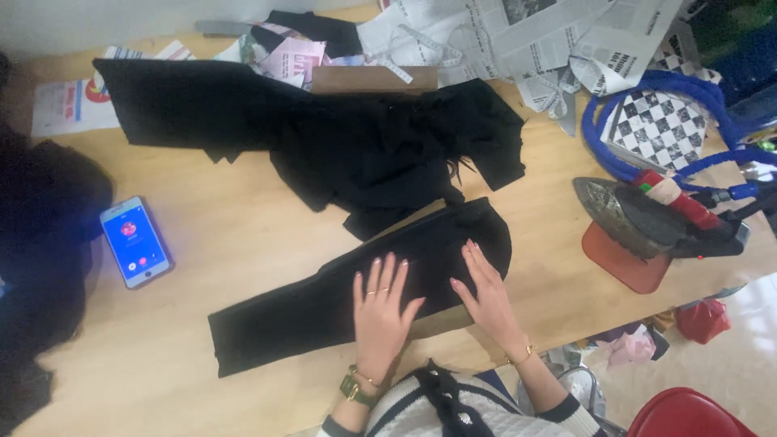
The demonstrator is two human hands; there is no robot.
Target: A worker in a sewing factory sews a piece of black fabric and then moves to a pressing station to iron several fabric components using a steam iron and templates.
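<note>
**Palms down on the black panel**

Both hands are flat and spread wide — left hand (380, 303) and right hand (484, 287) press side by side on a long black fabric piece (340, 299), fingers fanned, gripping nothing. That piece lies diagonally across the near part of the wooden bench (243, 235), its rounded end up toward the right, its squared end down to the left. By my reading this is the smoothing step: cloth being flattened against the board. What comes after would call for even pressure outward from the middle so no crease gets trapped.

Count it up: one iron (647, 214) parked on its red rest just right of the cloth, well apart from the hands. One smartphone (135, 241) with its screen lit, off to the left. One heap of more black fabric (356, 137) farther back, plus newspaper sheets (526, 40) along the far edge. One blue hose (688, 89) loops around a checkered board.
</note>
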